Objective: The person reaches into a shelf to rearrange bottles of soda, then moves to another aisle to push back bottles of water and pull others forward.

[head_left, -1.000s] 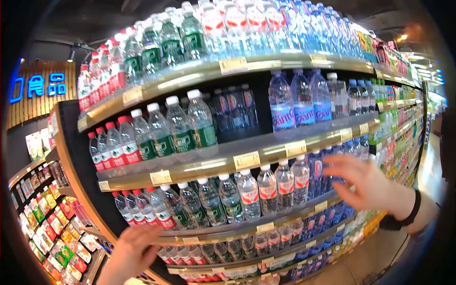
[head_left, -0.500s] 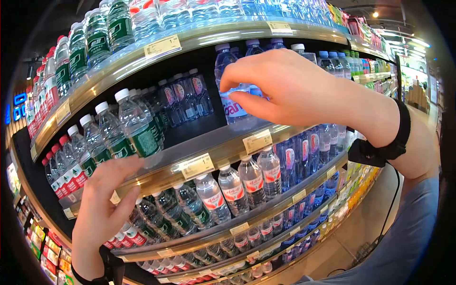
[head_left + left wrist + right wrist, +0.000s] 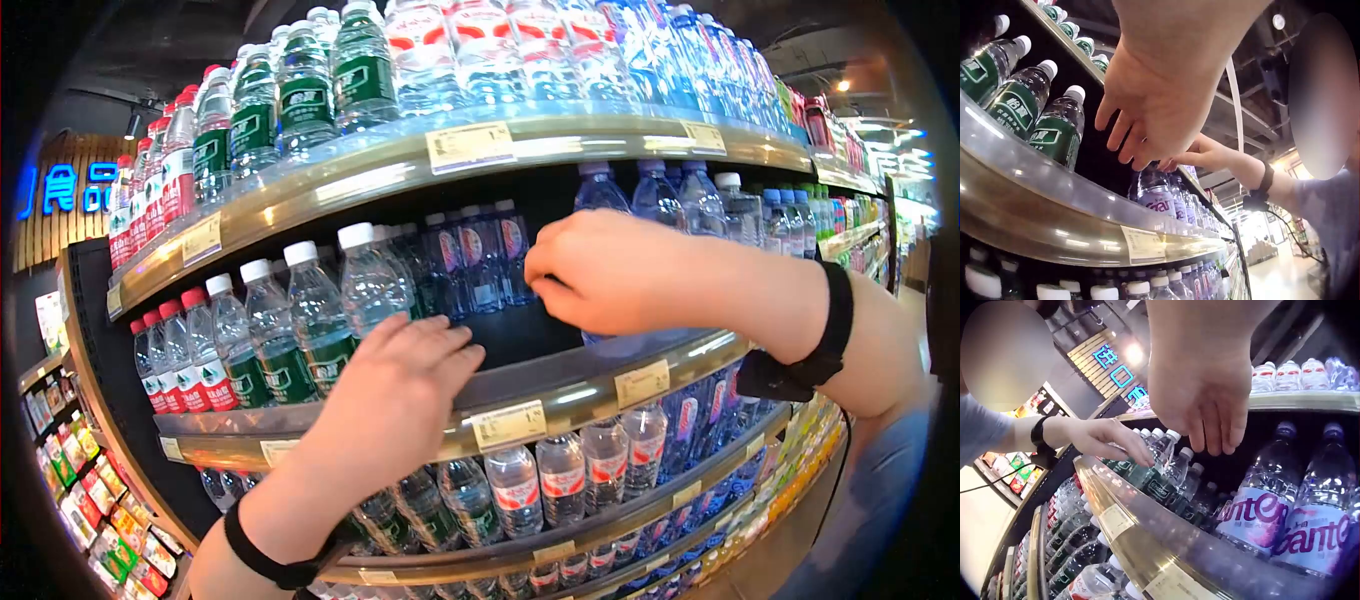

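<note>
My left hand is held in front of the second shelf, fingers stretched toward the right. It overlaps a clear water bottle with a white cap and green label, the last of its row. My right hand is over the same shelf's gap, fingers loosely bent with nothing in them. It partly hides large bottles with purple caps. In the right wrist view its fingers hang down beside these pink-and-white labelled bottles. Small dark bottles stand deep in the gap between my hands.
A price-tagged shelf edge runs below both hands. Overhead is another shelf packed with bottles. Red-labelled bottles stand at the left, and more bottles fill the lower shelf. Snack racks are at the far left.
Both hands have come up to the second shelf. The left moved from low left to the green-labelled bottles, then rightward; the right reached in toward the purple-capped bottles. The view turned right, then back left.
</note>
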The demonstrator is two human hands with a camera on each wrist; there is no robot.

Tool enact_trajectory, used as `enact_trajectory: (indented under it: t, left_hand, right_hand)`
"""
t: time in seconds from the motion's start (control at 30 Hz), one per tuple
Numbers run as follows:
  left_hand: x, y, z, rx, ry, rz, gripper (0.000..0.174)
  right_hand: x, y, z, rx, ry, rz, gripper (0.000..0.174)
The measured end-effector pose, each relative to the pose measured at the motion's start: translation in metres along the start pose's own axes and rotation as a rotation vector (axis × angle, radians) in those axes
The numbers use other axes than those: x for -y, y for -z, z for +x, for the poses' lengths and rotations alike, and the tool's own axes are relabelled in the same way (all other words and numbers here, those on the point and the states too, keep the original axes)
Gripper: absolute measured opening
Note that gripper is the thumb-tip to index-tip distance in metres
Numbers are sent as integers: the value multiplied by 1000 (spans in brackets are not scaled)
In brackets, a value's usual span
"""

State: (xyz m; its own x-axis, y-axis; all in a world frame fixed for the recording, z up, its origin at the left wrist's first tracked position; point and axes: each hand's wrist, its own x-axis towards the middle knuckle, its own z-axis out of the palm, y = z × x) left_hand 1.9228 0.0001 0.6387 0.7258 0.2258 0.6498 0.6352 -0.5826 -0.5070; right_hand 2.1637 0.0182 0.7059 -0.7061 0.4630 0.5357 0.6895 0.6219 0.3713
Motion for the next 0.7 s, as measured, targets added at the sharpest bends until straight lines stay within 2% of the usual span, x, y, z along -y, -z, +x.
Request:
enact_trajectory:
  t: [0.1, 0.17, 0.23, 0.43, 0.5, 0.57, 0.63, 0.67, 0.7]
  left_hand:
    - [7, -12, 1, -21, -34, 86, 31]
    - [12, -19, 1, -35, -49, 123, 31]
    - [17, -24, 2, -21, -64, 216, 29]
    - [28, -34, 2, -10, -65, 260, 28]
    - [30, -31, 4, 27, -66, 278, 29]
    - [33, -28, 7, 43, -70, 285, 30]
    - [35, -28, 11, 66, -53, 298, 33]
    - [35, -26, 13, 87, -55, 333, 37]
    - [37, -23, 15, 75, -62, 342, 37]
  right_hand:
    - [5, -22, 29, 62, -41, -31, 24]
    - [6, -37, 48, 22, -41, -59, 23]
    - [15, -38, 68, 208, -153, -59, 26]
    - [9, -44, 124, 327, -294, -151, 31]
    - [1, -47, 142, 437, -327, -137, 33]
    - [-6, -55, 160, 442, -378, -118, 33]
    - [-14, -64, 174, 495, -341, -142, 32]
    - [-13, -66, 179, 474, -322, -252, 39]
    - [-15, -69, 184, 441, -363, -216, 40]
